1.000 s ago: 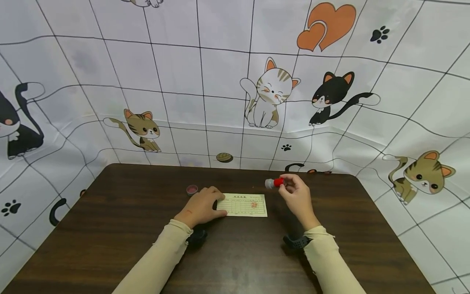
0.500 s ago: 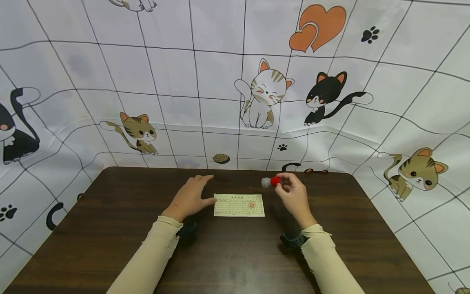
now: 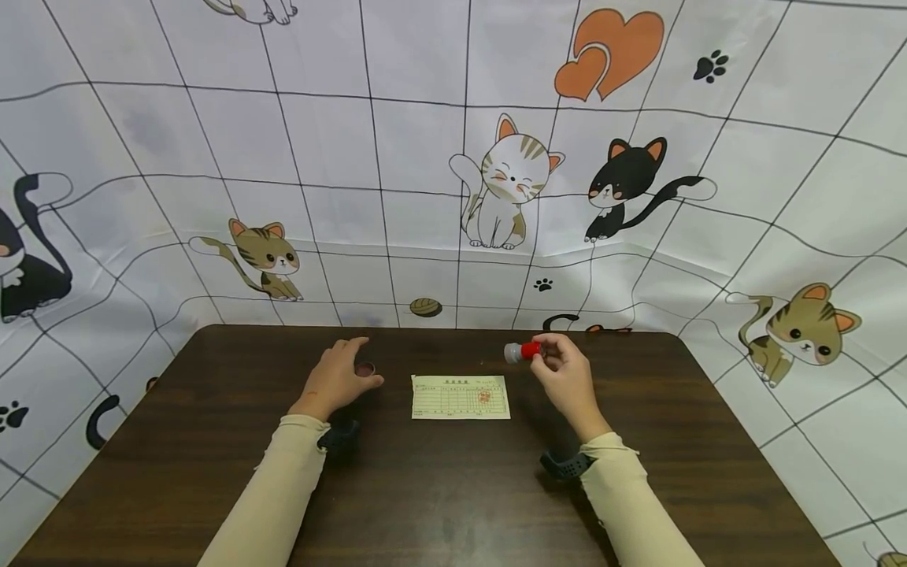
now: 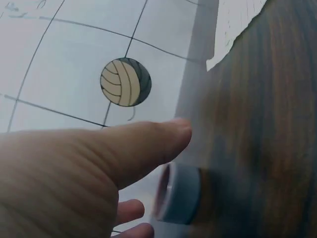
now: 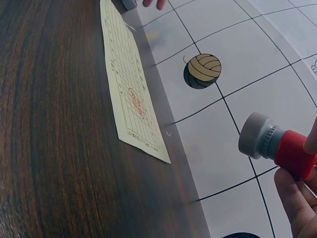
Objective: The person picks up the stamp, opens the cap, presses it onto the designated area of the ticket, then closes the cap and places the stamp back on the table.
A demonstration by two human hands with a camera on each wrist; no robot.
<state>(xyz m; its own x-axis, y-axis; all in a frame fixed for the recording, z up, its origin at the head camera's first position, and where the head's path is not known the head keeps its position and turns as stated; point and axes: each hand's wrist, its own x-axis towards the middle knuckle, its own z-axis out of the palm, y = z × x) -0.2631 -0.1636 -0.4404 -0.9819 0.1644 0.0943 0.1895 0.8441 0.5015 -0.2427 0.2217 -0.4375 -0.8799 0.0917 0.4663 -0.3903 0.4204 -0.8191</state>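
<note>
My right hand (image 3: pixel 567 378) holds a stamp (image 5: pixel 280 146) by its red handle, pinched between thumb and fingers. The stamp's grey round end points left, above the table in the head view. My left hand (image 3: pixel 335 383) is beside a small round cap (image 4: pixel 181 193), with thumb and fingers apart on either side of it. Grey outside and reddish inside, the cap (image 3: pixel 364 368) stands on the table, its open side up. Between the hands lies a pale yellow printed slip (image 3: pixel 460 397) with a red seal mark (image 5: pixel 136 103) near its right end.
A dark brown wooden table (image 3: pixel 439 488) spans the front. Behind and around it hangs a white sheet (image 3: pixel 340 142) with grid lines and cartoon cats. Dark bands (image 3: pixel 567 466) sit on both wrists.
My left hand has let go of the slip's left end and moved left to the cap. The right hand keeps holding the stamp in nearly the same place.
</note>
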